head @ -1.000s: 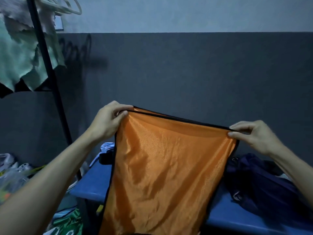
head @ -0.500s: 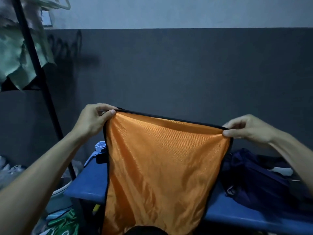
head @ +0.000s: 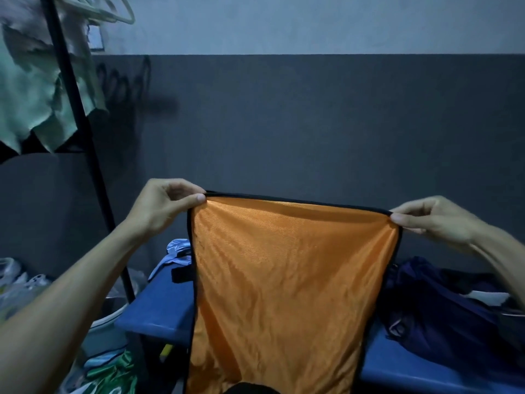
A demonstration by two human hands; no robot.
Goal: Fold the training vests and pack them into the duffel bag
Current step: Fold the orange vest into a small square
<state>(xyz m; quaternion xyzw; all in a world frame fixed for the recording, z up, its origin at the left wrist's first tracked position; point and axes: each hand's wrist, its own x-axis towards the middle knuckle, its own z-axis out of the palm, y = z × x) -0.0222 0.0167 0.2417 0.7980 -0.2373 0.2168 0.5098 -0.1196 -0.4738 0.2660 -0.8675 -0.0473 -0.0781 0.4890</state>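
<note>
orange vest w/ top corners pinched in both hands, l & r, above blue table

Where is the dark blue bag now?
In the head view, the dark blue bag lies at the right on the blue table, just right of the hanging orange vest.

Dim, bluish light; hanger shadows fall on the wall, edges seemingly bowed and soft.

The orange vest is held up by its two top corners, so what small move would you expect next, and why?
Probably bringing the two hands together to fold it in half. The left hand and right hand each pinch a top corner of the orange vest, which hangs spread flat and unfolded above the blue table.
</note>
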